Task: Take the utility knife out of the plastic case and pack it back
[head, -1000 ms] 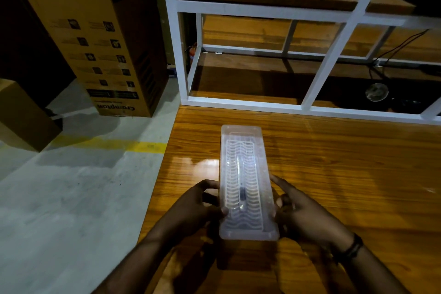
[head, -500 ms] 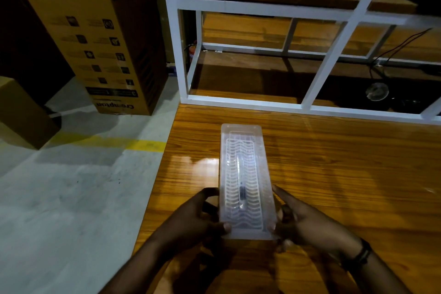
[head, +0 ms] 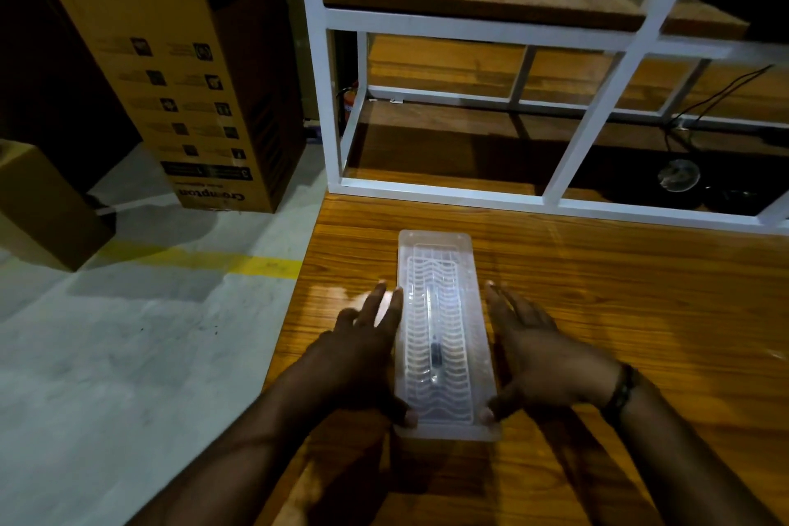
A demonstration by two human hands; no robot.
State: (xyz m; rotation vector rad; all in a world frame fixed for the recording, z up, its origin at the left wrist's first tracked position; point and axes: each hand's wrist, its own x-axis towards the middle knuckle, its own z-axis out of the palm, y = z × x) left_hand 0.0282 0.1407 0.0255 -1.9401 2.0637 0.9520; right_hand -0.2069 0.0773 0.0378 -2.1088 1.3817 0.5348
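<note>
A clear plastic case [head: 439, 265] with a wavy ribbed lid lies lengthwise on the wooden table [head: 619, 312], its lid closed. Through the lid I see the slim utility knife [head: 435, 348], pale with a dark part near its middle. My left hand [head: 363, 350] lies along the case's left side, fingers stretched out and apart, thumb at the near left corner. My right hand [head: 542, 354] mirrors it on the right side, thumb at the near right corner. Neither hand wraps around the case.
The table's left edge [head: 294, 312] runs just beside my left hand, with grey floor and a yellow line [head: 192, 261] below. A white metal shelf frame [head: 427, 189] stands behind the case. A tall cardboard box [head: 179, 77] and a smaller one [head: 38, 205] sit on the floor.
Both hands have let go of the case's near end and stretched their fingers forward along its sides. The case has settled flat on the table.
</note>
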